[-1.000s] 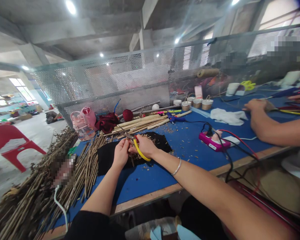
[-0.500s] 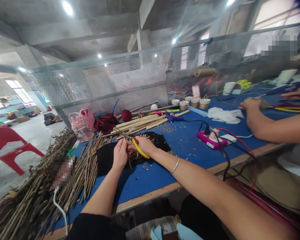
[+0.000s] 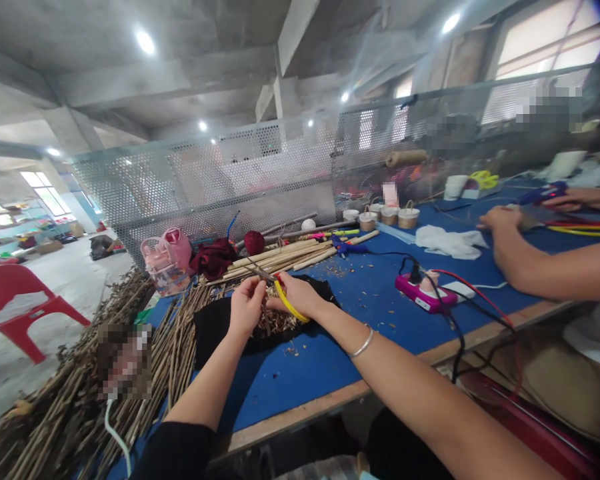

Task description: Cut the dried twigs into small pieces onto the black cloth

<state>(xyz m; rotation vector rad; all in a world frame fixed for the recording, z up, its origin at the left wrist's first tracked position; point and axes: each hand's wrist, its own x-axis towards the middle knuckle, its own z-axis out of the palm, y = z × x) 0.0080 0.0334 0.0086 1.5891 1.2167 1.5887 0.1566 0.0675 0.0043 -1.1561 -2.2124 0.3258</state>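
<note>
My right hand (image 3: 298,297) is wrapped round the yellow handles of a pair of scissors (image 3: 289,305), whose blades point up and away to the left. Close beside it, my left hand (image 3: 247,308) pinches a thin brown twig (image 3: 265,312) near the blades; whether they touch it I cannot tell. Both hands are over a black cloth (image 3: 211,327) that bears a heap of small woody cuttings (image 3: 283,324). To the left of the cloth lies a bundle of thin sticks (image 3: 180,340).
Pale sticks (image 3: 275,257), a dark red yarn ball (image 3: 255,243) and a blue glue gun (image 3: 349,247) lie behind the cloth. A magenta power strip (image 3: 425,293) with cables is on the right, near a co-worker's hand (image 3: 503,219). A perforated metal screen (image 3: 205,180) borders the table.
The view has shifted slightly. My hands have moved a little, with the right hand turned somewhat, and both keep their hold on the scissors and the twig.
</note>
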